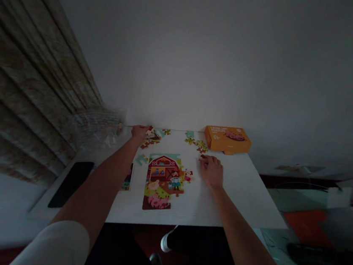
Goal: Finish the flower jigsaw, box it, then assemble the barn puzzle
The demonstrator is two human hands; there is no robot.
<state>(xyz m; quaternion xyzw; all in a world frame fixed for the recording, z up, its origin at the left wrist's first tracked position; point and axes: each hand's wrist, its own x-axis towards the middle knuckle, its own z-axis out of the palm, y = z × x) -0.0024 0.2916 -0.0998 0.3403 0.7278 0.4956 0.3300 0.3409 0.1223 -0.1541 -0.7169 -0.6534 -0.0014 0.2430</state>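
A partly joined jigsaw puzzle (pixel 159 190) with a red barn, a farmer and a pink pig lies on the white table. My left hand (pixel 139 132) reaches to the back left, its fingers closed on a puzzle piece (pixel 150 130) above a loose cluster of pieces (pixel 153 139). To the right of the joined part, my right hand (pixel 213 170) rests low over the table. Its fingertips pinch a small dark-red puzzle piece (pixel 203 157), partly hidden by the fingers. Another group of loose pieces (pixel 199 144) lies just beyond this hand. A pale green piece (pixel 142 159) sits beside the barn.
An orange puzzle box (pixel 229 140) stands at the back right against the wall. Clear crumpled plastic (pixel 99 128), a black flat device (pixel 71 184) and a picture card (pixel 127 180), partly behind my left arm, are on the left. A curtain (pixel 27 68) hangs there.
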